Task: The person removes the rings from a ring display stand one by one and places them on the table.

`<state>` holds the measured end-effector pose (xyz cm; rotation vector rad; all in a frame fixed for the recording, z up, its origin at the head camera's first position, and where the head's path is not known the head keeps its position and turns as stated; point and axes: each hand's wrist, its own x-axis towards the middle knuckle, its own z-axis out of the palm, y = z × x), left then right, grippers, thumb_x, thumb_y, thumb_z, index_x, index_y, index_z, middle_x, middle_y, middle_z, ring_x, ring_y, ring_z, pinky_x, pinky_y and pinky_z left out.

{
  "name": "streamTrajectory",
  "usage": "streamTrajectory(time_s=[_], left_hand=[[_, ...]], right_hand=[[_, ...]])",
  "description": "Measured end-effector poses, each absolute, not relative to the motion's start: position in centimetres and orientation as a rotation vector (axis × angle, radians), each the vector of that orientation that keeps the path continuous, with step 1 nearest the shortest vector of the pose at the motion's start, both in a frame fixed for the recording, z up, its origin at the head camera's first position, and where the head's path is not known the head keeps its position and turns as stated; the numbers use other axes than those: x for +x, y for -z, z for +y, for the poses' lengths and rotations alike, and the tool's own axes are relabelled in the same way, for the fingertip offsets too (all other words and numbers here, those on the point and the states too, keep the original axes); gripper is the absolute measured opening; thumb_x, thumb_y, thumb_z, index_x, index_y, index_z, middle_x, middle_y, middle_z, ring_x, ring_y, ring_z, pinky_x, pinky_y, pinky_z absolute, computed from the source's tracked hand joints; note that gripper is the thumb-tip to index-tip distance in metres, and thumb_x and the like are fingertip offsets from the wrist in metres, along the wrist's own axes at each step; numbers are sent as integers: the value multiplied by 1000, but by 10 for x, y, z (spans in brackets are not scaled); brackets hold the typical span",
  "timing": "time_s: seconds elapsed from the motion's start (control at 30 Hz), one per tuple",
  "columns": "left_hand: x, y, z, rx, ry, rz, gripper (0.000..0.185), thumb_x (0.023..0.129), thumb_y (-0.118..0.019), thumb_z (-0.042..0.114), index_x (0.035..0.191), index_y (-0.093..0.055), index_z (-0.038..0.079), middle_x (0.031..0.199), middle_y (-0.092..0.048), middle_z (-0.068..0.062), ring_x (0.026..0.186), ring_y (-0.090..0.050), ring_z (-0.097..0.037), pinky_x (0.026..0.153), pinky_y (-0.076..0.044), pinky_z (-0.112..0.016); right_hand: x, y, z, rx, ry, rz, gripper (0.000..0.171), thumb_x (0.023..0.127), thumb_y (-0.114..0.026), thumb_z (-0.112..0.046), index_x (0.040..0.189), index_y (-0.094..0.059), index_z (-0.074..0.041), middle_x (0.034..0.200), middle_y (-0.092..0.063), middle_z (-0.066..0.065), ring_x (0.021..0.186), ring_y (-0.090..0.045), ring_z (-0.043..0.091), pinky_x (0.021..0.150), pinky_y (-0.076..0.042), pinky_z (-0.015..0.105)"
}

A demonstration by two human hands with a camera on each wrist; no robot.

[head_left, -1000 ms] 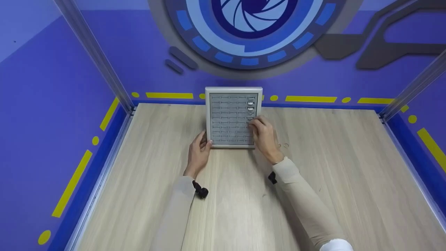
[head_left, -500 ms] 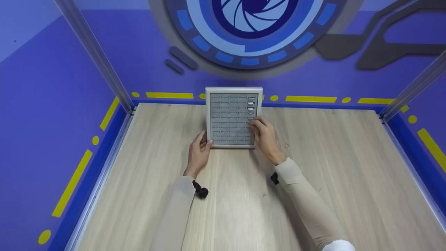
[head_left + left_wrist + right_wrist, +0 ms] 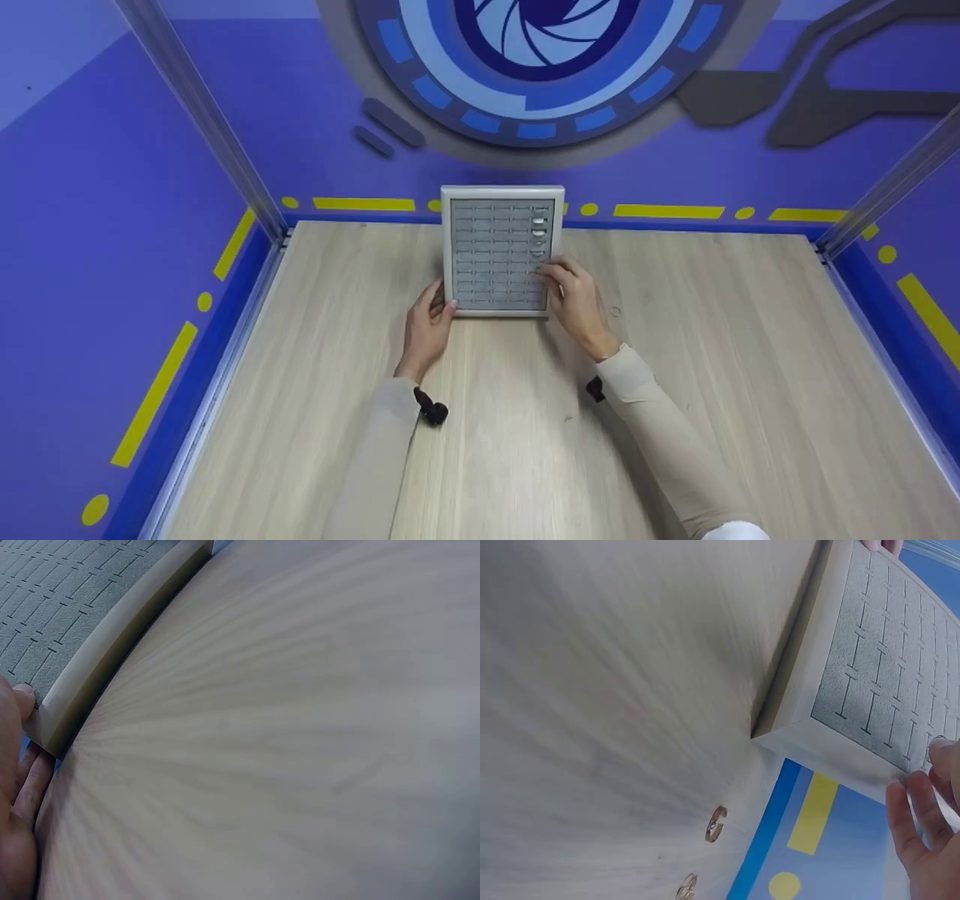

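A grey ring display tray with a pale frame and rows of slits leans upright at the back of the table. My left hand grips its lower left corner, the thumb in front and fingers behind, as the left wrist view shows. My right hand is at the tray's right side, its fingertips pinching a small ring against the slits of the rightmost column. Above those fingertips, several rings sit in the same column. The pinched ring is mostly hidden by the fingers.
On the wooden table, right of the tray, lie an open-banded ring and another ring. A blue-purple back wall with yellow marks rises behind the tray, and side walls close off left and right.
My right hand has slid slightly down the tray's rightmost column, uncovering a ring above its fingertips. Its forearm has shifted a little right. The left hand keeps its grip on the corner.
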<state>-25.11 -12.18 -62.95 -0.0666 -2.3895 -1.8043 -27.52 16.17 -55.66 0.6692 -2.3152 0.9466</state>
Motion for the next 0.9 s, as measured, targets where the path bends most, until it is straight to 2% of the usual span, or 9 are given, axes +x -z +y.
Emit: streamTrajectory(time_s=[0.23,0.53,0.7,0.9], left_hand=[[-250,631,-122,-89,1801,-2386,58,110,-63,20,163,-43,11,156,-56,-11,140,-58,-24,118,-52,-34],[-251,631,-122,-108,1808,-2372,57,110,-62,20,163,-43,10,156,-56,-10,141,-58,-25,119,-51,-34],[-251,632,-122,-107,1791,-2375,58,110,-63,19,163,-43,7,157,-56,-12,139,-59,-25,118,-52,-34],[-250,631,-123,-98,1794,-2389,58,110,-63,19,164,-42,10,158,-55,-12,140,-59,-25,118,-52,-32]], right_hand=[[-269,561,171,673,-930,-2308,9,97,-71,9,100,-79,4,104,-71,14,95,-73,30,84,-65,41],[-261,565,185,629,-901,-2363,9,98,-73,4,100,-81,1,100,-73,11,89,-74,26,76,-66,38],[-257,567,195,619,-865,-2409,7,98,-75,2,98,-82,-1,98,-73,10,88,-73,25,76,-66,37],[-251,569,205,612,-828,-2481,8,95,-76,5,96,-82,0,98,-72,10,90,-73,29,78,-66,40]])
